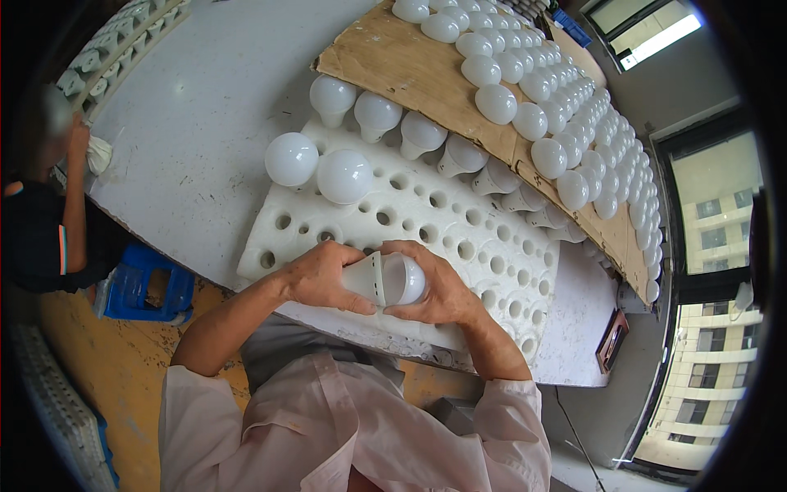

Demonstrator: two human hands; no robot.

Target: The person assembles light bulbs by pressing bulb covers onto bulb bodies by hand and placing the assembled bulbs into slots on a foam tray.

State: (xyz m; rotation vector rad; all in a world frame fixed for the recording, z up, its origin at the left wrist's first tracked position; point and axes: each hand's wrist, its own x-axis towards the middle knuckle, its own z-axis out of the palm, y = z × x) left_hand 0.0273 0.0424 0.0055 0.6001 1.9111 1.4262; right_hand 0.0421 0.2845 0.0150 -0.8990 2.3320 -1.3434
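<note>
Both hands meet over the near edge of a white foam tray (pixel 270 234). My left hand (pixel 321 275) is closed round the white conical base (pixel 361 279) of a light bulb. My right hand (pixel 443 287) grips the glossy white dome cover (pixel 403 279) of that bulb. Base and dome lie end to end on their sides; whether they are joined I cannot tell. Beyond my hands, two bulbs (pixel 344 175) stand at the tray's left part, and a row of bulbs (pixel 421 134) runs along its far side. Many round holes show in the foam.
A brown cardboard sheet (pixel 369 61) bearing many white domes (pixel 496 104) overhangs the tray's far side. The grey-white table (pixel 205 107) extends left, where another person's arm (pixel 75 197) rests near a white cloth (pixel 99 154). A blue plastic stool (pixel 147 283) stands below; windows line the right.
</note>
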